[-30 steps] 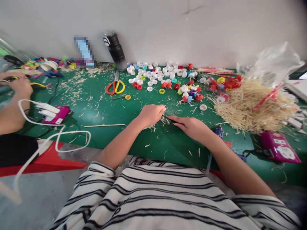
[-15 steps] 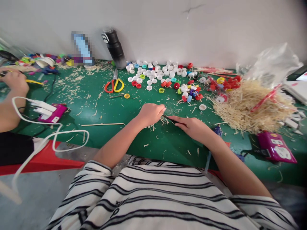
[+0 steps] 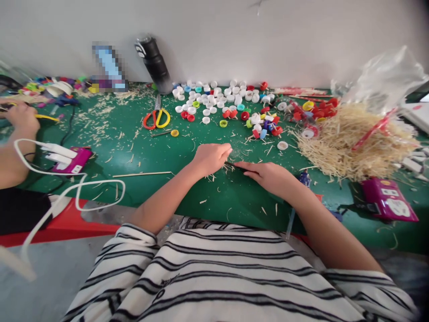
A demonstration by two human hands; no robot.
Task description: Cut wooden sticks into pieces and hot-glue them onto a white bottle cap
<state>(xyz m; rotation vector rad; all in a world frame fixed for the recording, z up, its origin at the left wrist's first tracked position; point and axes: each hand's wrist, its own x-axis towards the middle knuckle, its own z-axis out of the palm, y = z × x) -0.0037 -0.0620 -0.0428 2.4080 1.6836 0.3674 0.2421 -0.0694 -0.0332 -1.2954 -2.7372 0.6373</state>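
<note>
My left hand is closed in a pinch low over the green table, its thumb side turned to the right. Whatever lies between those fingers is hidden. Just to its right, my right hand grips a slim dark tool, the forefinger stretched along it. The tool's tip points left and lies close under my left fingertips; its exact kind is too small to tell. Pale wood shavings lie around and below both hands. A thin wooden stick rests on the table left of my left forearm.
Scissors with red and yellow handles lie beyond my left hand, near a black bottle. Many bottle caps spread along the wall. A heap of thin sticks stands right. Another person's hand works at far left, near a white cable.
The view has shifted slightly. My hands keep nearly the same place, and the tool tip now sits a little lower and flatter beneath my left fingers.
</note>
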